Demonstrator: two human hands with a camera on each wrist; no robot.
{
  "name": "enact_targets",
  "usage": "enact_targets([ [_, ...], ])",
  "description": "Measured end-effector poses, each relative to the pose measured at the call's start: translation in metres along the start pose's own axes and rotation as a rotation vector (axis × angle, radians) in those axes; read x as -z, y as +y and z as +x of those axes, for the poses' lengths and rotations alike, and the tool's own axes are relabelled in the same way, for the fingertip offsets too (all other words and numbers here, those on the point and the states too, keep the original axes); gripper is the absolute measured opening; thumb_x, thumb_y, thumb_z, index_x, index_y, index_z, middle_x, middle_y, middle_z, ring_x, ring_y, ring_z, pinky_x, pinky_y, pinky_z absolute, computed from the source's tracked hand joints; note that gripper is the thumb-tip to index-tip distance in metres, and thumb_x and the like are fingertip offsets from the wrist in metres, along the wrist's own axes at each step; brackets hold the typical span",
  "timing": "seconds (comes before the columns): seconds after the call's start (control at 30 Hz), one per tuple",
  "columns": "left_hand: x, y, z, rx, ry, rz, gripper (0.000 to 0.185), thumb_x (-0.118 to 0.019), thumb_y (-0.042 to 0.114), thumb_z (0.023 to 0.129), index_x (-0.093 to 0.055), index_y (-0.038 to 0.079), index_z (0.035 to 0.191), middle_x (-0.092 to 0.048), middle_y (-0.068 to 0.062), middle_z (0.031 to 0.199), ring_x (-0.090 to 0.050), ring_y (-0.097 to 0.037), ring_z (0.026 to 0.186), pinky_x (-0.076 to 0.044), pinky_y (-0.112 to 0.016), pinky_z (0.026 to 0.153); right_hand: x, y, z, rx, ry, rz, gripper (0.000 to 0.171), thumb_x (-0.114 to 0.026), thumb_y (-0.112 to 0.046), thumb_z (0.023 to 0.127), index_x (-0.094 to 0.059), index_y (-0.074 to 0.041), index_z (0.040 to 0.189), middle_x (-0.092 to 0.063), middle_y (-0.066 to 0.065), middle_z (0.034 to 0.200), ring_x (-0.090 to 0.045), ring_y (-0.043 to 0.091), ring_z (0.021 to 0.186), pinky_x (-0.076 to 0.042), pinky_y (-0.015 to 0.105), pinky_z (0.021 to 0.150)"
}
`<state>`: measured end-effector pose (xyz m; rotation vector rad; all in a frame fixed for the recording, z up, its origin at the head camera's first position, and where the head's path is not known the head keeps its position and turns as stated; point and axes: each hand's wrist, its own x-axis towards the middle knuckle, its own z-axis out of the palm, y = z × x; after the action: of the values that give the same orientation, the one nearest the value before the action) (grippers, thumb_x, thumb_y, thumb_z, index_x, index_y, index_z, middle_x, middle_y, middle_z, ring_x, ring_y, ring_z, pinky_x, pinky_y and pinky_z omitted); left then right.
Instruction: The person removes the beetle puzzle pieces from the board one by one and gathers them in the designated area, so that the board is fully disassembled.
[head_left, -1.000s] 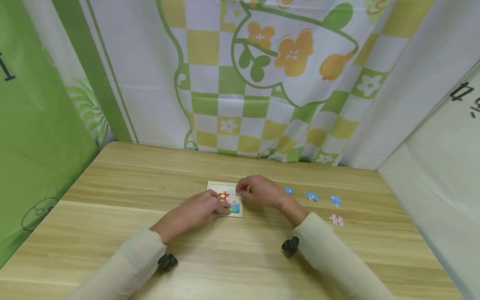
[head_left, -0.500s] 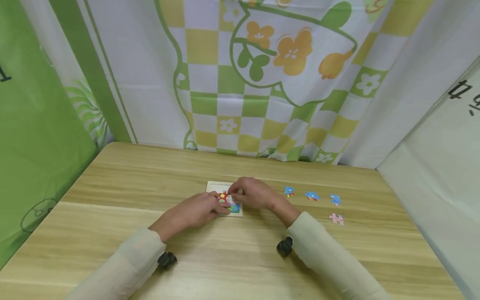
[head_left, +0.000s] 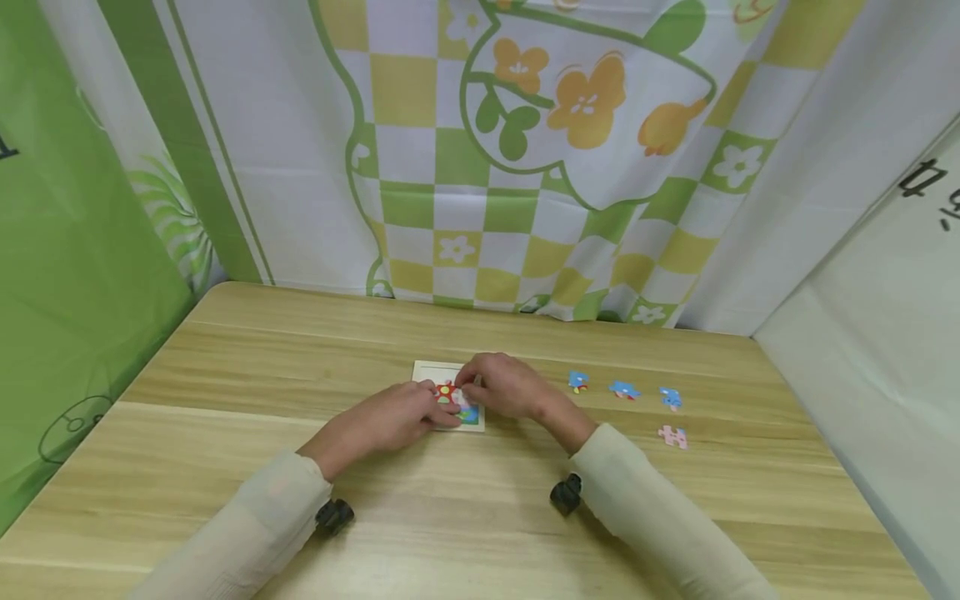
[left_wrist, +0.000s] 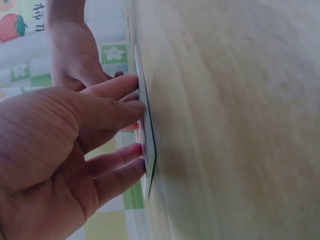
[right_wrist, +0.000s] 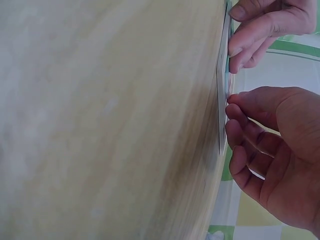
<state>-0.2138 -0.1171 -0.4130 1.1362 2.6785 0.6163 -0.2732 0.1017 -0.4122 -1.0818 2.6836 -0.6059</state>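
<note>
A small jigsaw board with a pale frame lies on the table, partly hidden by both hands. Inside it are a red piece with yellow dots and a blue-and-green piece. My left hand rests its extended fingertips on these pieces, its thumb at the frame's near edge in the left wrist view. From the right side, my right hand pinches a puzzle piece between thumb and forefinger, right at the board's surface. That piece is mostly hidden by the fingers; the other fingers curl loosely in the right wrist view.
Right of the board lie loose puzzle pieces: a blue one with red and yellow, a blue-and-red one, a blue one and a pink one. A patterned curtain hangs behind the wooden table.
My right hand has moved left from the board's right edge, in over the pieces, and then stayed there. The left hand has hardly moved.
</note>
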Motion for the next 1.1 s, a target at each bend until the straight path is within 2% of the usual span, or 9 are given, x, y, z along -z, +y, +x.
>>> enact_targets([
  [0.23, 0.000, 0.000, 0.001, -0.030, 0.011, 0.029, 0.023, -0.072, 0.007, 0.097, -0.082, 0.017, 0.116, -0.073, -0.002, 0.099, -0.050, -0.009, 0.076, -0.049, -0.026, 0.071, -0.002, -0.003, 0.000, -0.035, 0.014, -0.003, 0.014, -0.068, -0.015, 0.100, -0.079, -0.013, 0.108, -0.074, -0.004, 0.102, -0.062, 0.011, 0.090, -0.052, 0.035, 0.083],
  [0.37, 0.001, 0.000, 0.001, -0.033, 0.011, 0.042, 0.024, -0.072, 0.005, 0.096, -0.082, 0.017, 0.115, -0.075, -0.003, 0.105, -0.054, -0.010, 0.081, -0.051, -0.028, 0.076, -0.002, -0.006, 0.000, -0.038, 0.059, 0.015, 0.012, -0.067, -0.014, 0.101, -0.078, -0.012, 0.104, -0.074, -0.003, 0.097, -0.063, 0.010, 0.085, -0.053, 0.032, 0.078],
  [0.53, 0.001, -0.001, 0.001, -0.025, 0.006, 0.030, 0.024, -0.071, 0.005, 0.097, -0.082, 0.016, 0.115, -0.077, -0.002, 0.115, -0.053, -0.010, 0.080, -0.050, -0.027, 0.075, -0.001, -0.008, 0.000, -0.033, 0.112, 0.056, 0.011, -0.066, -0.015, 0.101, -0.076, -0.012, 0.098, -0.074, -0.003, 0.091, -0.062, 0.007, 0.079, -0.052, 0.027, 0.072],
  [0.73, 0.001, 0.000, 0.001, -0.026, 0.009, 0.014, 0.024, -0.072, 0.003, 0.096, -0.083, 0.016, 0.113, -0.073, -0.003, 0.098, -0.048, -0.009, 0.074, -0.047, -0.024, 0.068, 0.000, -0.010, 0.000, -0.027, 0.125, 0.102, 0.011, -0.065, -0.013, 0.100, -0.075, -0.011, 0.094, -0.073, -0.004, 0.087, -0.063, 0.005, 0.078, -0.052, 0.025, 0.071],
  [0.9, 0.000, -0.001, 0.000, -0.013, 0.016, -0.019, 0.025, -0.072, 0.003, 0.096, -0.083, 0.017, 0.113, -0.070, -0.002, 0.092, -0.045, -0.009, 0.070, -0.045, -0.023, 0.064, 0.000, -0.011, 0.001, -0.027, 0.108, 0.142, 0.012, -0.063, -0.012, 0.100, -0.073, -0.011, 0.094, -0.073, -0.004, 0.088, -0.064, 0.005, 0.079, -0.052, 0.024, 0.072],
  [0.97, 0.000, -0.002, 0.001, -0.014, 0.018, -0.026, 0.025, -0.072, 0.004, 0.096, -0.083, 0.016, 0.114, -0.073, -0.003, 0.095, -0.048, -0.009, 0.072, -0.045, -0.023, 0.065, -0.001, -0.011, 0.002, -0.023, 0.103, 0.146, 0.013, -0.062, -0.012, 0.101, -0.072, -0.011, 0.094, -0.073, -0.003, 0.089, -0.064, 0.006, 0.081, -0.052, 0.025, 0.073],
  [1.1, 0.000, -0.002, 0.002, -0.033, 0.018, -0.009, 0.025, -0.071, 0.003, 0.096, -0.082, 0.015, 0.114, -0.077, -0.003, 0.115, -0.055, -0.009, 0.081, -0.049, -0.025, 0.072, -0.001, -0.011, 0.002, -0.024, 0.113, 0.146, 0.013, -0.060, -0.012, 0.102, -0.069, -0.011, 0.093, -0.073, -0.002, 0.092, -0.065, 0.007, 0.083, -0.052, 0.026, 0.075],
])
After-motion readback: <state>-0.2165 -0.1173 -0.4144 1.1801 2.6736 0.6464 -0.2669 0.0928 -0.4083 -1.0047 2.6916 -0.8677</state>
